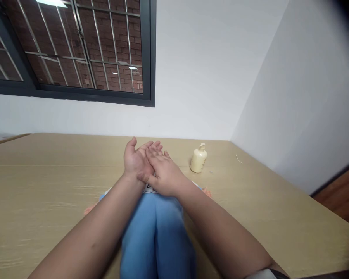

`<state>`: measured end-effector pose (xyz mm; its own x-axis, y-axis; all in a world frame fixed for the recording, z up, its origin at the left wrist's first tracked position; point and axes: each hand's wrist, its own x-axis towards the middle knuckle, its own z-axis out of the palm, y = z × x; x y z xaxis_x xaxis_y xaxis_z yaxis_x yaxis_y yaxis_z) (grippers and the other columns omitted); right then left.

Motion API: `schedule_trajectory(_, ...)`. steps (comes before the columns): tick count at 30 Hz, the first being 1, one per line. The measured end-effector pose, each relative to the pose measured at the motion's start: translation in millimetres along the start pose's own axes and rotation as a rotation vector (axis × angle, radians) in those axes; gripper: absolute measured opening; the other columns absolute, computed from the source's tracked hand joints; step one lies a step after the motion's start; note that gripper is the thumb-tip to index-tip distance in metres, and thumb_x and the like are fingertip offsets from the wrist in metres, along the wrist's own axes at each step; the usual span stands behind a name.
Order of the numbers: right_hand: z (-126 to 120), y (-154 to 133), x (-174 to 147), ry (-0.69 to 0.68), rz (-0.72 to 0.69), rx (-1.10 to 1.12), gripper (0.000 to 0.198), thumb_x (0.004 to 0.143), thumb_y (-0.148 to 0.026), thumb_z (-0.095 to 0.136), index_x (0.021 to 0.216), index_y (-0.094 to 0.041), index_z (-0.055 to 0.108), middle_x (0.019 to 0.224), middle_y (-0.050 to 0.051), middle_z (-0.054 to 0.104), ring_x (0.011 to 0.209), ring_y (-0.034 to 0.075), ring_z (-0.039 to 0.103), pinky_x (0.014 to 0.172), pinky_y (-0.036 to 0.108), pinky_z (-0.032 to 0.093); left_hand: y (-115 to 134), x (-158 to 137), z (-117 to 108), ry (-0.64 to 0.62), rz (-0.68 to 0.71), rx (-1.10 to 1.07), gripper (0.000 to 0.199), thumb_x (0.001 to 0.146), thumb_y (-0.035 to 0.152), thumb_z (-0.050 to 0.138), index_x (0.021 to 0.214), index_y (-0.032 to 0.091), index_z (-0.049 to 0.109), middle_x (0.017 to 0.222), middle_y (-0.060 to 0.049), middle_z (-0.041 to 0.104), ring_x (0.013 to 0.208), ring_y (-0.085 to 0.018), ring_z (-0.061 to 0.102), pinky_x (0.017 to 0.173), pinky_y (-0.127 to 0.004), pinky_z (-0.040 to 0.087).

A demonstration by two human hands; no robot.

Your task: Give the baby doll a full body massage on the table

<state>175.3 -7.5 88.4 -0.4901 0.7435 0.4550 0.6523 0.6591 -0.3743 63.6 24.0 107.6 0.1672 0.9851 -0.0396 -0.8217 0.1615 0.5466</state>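
Note:
My left hand (136,161) is turned palm up with its thumb stretched out to the side. Across its palm and fingers lies my right hand (165,174), palm down and flat, the two touching. No object shows between them, though the contact area is covered. Below both hands are two blue trouser-like legs (155,232) of what looks like a large doll lying on the table; my hands and forearms hide most of its upper part. Small pinkish parts (207,192) stick out on either side. Right of my hands stands a cream pump bottle (198,159), upright and untouched.
The light wooden table (250,201) reaches back to a white wall (197,77). A dark-framed window (149,58) with metal bars is at the upper left. On the table's right side lies a thin pale strand (239,159).

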Motion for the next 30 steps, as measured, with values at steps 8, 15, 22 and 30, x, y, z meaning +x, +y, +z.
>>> schedule_trajectory(8, -1.8, -20.5, -5.2, -0.027, -0.092, 0.06, 0.07, 0.09, -0.068, 0.049, 0.14, -0.02, 0.051, 0.142, 0.011, 0.057, 0.135, 0.03, 0.049, 0.115, 0.051, 0.032, 28.3, 21.4, -25.4, -0.021, 0.125, -0.034, 0.08, 0.084, 0.063, 0.051, 0.146, 0.012, 0.042, 0.138, -0.023, 0.056, 0.129, -0.03, 0.056, 0.109, -0.039, 0.044)
schedule_trajectory(15, 1.2, -23.5, -6.7, -0.028, -0.14, 0.08, 0.098, 0.087, -0.072, 0.05, 0.156, -0.01, 0.022, 0.163, 0.017, 0.022, 0.153, 0.029, 0.015, 0.124, 0.048, 0.014, 7.8, 10.7, -11.3, -0.104, 0.048, -0.01, 0.077, 0.085, 0.069, 0.043, 0.135, 0.012, 0.053, 0.133, -0.023, 0.059, 0.127, -0.032, 0.057, 0.108, -0.044, 0.044)
schedule_trajectory(22, 4.4, 4.7, 4.0, 0.035, -0.04, -0.039, 0.093, 0.088, -0.072, 0.047, 0.153, -0.007, 0.032, 0.161, 0.019, 0.024, 0.152, 0.032, 0.015, 0.123, 0.053, 0.01, 1.9, 7.8, -9.8, -0.058, -0.029, -0.049, 0.078, 0.083, 0.066, 0.048, 0.134, 0.008, 0.051, 0.127, -0.024, 0.062, 0.121, -0.035, 0.061, 0.102, -0.047, 0.049)
schedule_trajectory(30, -21.1, 19.1, -1.3, -0.019, 0.054, 0.325, 0.035, 0.098, -0.046, 0.048, 0.108, -0.024, 0.074, 0.106, 0.002, 0.076, 0.095, 0.02, 0.07, 0.086, 0.034, 0.054, 34.8, 23.9, -23.0, 0.021, 0.172, 0.114, 0.063, 0.088, 0.059, 0.041, 0.122, 0.01, 0.062, 0.126, -0.022, 0.065, 0.119, -0.032, 0.063, 0.096, -0.041, 0.052)
